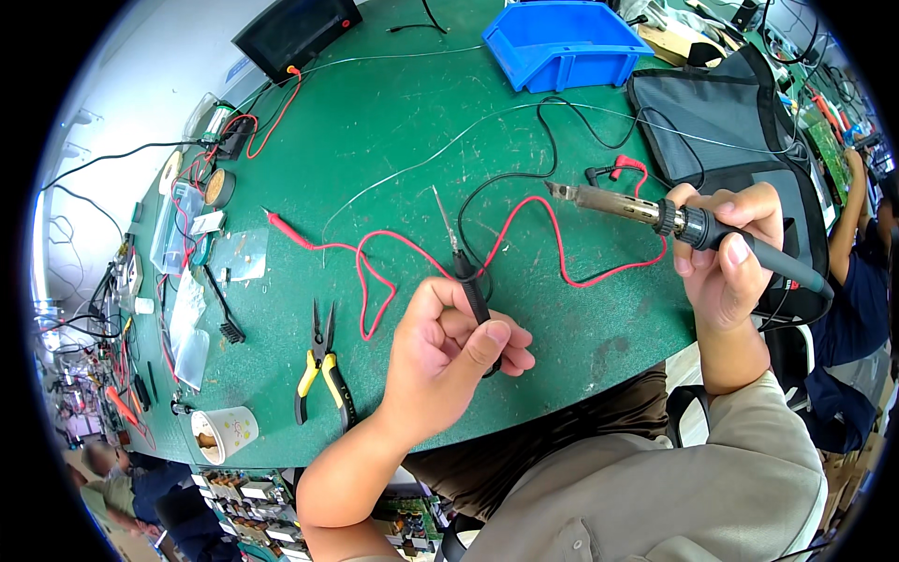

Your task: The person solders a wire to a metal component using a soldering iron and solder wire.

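My left hand [449,342] is closed round the black handle of a test probe [462,265], whose thin metal tip points up and away from me. To the right, my right hand [735,248] grips a soldering iron [623,202] by its dark handle, with the metal barrel and worn tip pointing left. The two tips are well apart. A red test lead [554,234] winds over the green table [449,122] between the hands, ending at the left in a red probe [288,231]. A black lead [554,140] loops behind them.
Yellow-and-black pliers [321,365] and a black brush [225,309] lie left of my left hand, near a paper cup [225,434]. Farther back are a blue bin [562,47], a grey tool bag [712,103] and a dark-screened device [295,36]. Another person's arm [847,211] shows at far right.
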